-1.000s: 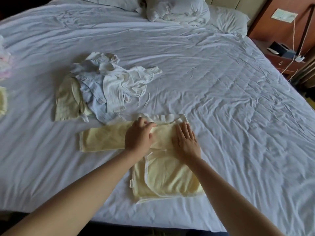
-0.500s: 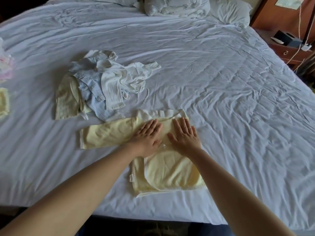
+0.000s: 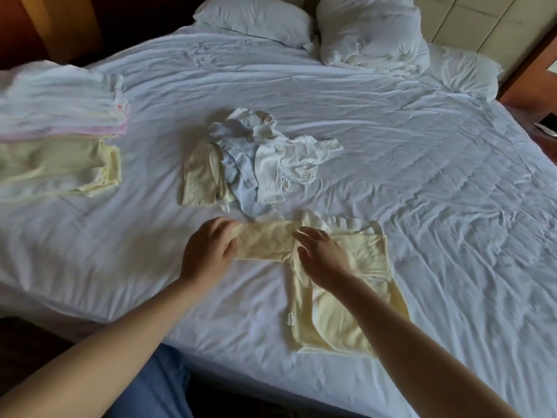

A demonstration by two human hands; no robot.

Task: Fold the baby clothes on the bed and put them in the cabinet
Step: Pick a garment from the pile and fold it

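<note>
A pale yellow baby top lies flat near the front edge of the white bed, its left sleeve stretched out to the left. My left hand grips the cuff end of that sleeve. My right hand presses with straight fingers on the top where the sleeve joins the body. Behind them sits a loose pile of unfolded baby clothes, white, light blue and cream. At the left edge lie folded clothes: a white and pink stack and a yellow stack.
Two pillows and a bunched white duvet lie at the head of the bed. A wooden nightstand stands at the right edge. The right half of the bed holds only wrinkled sheet.
My left hand slid left along the sleeve from the top's middle to its cuff and now grips it. My right hand shifted to the shoulder. The camera turned left, bringing the folded stacks into view.
</note>
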